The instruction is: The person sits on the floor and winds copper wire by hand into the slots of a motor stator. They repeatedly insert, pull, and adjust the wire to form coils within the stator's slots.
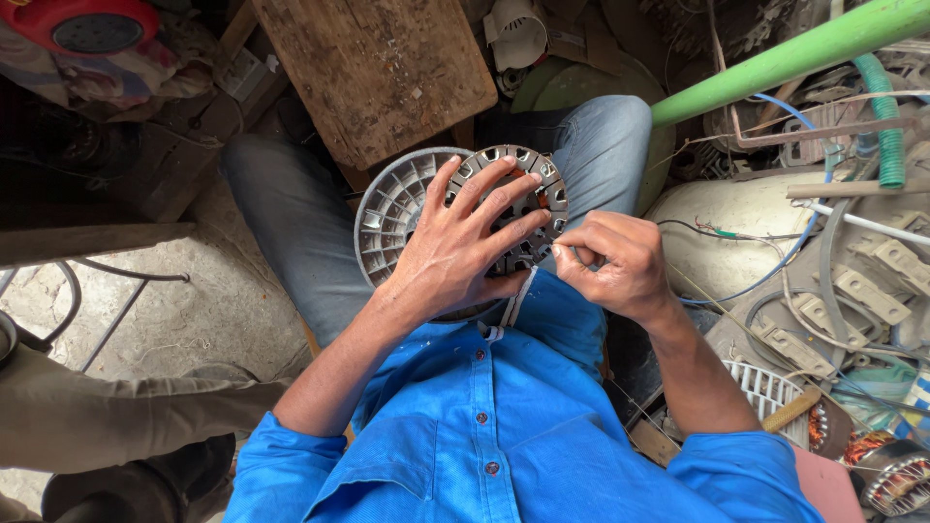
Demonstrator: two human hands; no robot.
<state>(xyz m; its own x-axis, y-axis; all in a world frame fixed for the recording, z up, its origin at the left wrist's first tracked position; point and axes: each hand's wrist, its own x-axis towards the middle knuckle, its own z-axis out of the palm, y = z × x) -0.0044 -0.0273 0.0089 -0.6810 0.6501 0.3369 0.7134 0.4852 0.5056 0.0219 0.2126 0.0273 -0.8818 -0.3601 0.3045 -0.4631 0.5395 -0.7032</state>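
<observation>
Head view: stator on the lap, slots bare of wire.
Left hand lies on it, fingers spread; right hand pinches a pale strip at its rim. Lining seems barely begun.

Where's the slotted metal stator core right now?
In the head view the slotted metal stator core sits centre frame on the person's lap, under the spread left hand, overlapping a grey finned plastic cover, with the right hand pinching at its right edge.
</observation>
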